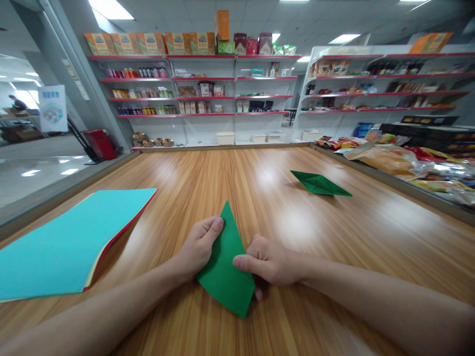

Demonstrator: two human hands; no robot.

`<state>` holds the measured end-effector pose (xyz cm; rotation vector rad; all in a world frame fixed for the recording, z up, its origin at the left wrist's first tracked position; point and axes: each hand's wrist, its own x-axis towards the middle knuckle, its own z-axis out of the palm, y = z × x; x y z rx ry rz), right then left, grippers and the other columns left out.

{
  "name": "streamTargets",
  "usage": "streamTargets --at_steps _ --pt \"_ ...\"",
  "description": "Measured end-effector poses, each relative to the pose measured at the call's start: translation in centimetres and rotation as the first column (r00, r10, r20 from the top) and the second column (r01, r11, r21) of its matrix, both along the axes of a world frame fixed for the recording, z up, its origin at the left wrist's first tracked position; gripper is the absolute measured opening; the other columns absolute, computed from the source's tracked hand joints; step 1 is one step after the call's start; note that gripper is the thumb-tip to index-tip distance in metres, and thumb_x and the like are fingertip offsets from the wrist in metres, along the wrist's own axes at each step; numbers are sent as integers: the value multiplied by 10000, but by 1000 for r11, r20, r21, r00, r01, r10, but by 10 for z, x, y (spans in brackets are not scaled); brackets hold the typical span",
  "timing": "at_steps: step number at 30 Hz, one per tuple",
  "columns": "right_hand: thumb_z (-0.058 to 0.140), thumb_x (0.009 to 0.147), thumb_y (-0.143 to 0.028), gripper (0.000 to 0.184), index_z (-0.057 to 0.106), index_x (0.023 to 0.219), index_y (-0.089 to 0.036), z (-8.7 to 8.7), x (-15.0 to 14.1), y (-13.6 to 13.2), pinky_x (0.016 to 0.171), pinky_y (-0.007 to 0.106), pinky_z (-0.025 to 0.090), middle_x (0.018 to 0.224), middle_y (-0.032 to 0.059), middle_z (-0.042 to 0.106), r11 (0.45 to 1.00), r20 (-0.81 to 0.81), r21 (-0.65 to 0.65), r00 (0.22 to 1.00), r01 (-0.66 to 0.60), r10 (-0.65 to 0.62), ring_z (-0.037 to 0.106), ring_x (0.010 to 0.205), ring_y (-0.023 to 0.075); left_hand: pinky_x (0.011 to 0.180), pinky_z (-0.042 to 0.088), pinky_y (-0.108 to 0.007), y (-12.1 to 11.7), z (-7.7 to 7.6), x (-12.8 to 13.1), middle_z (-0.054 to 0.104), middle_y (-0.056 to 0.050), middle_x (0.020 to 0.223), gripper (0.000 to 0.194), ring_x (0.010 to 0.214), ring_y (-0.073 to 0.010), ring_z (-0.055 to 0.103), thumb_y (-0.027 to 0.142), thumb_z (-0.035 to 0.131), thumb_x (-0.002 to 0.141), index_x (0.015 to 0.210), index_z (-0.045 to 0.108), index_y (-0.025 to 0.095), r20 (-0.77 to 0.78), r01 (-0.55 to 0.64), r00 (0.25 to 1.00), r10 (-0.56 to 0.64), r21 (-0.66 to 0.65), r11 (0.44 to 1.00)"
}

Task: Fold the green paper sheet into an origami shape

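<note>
A: In the head view, where is the folded, pointed piece of green paper (pixel 228 272)?
B: Over the near middle of the brown wood-grain table (pixel 208 173), its narrow tip aimed at the table's far edge.
A: And the hands?
B: Apart, each clamped on that paper. The left hand (pixel 200 242) pinches its left edge near the tip, thumb on top; the right hand (pixel 270 258) grips its right edge lower down, thumb also on top.
A: What lies on the table's left side?
B: A flat stack of paper sheets, turquoise on top (pixel 85 237), with cream and red edges showing beneath.
A: Anything on its right half?
B: A diamond-shaped folded dark green paper piece (pixel 321 184), towards the far edge.
A: Beyond that edge?
B: White shelves with red front strips (pixel 208 131), stocked with packages.
</note>
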<state>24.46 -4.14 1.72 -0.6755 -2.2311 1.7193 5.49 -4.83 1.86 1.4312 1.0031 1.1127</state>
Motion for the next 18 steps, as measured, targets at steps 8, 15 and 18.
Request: streamTargets --at_steps 8,15,18 --pt "328 909 -634 714 646 592 -80 -2 1 3 390 138 362 463 40 575 993 -44 69 994 -93 96 486 398 60 407 314 -194 0 2 0 438 51 529 458 458 -93 392 591 559 815 645 471 176 42 -51 998 54 -54 997" --pt "343 918 -610 693 651 600 -77 -1 3 2 435 148 404 450 31 567 994 -4 89 998 -66 67 502 403 61 424 344 -203 -1 10 1 462 43 531 503 472 -101 414 644 604 749 623 482 172 50 -65 996 68 -52 997" --pt "353 918 -603 693 643 564 -82 -1 2 1 435 152 409 430 28 555 994 13 103 999 -45 44 496 393 63 425 343 -204 -1 8 1 464 42 527 504 471 -102 416 646 602 750 625 485 172 48 -74 996 76 -53 996"
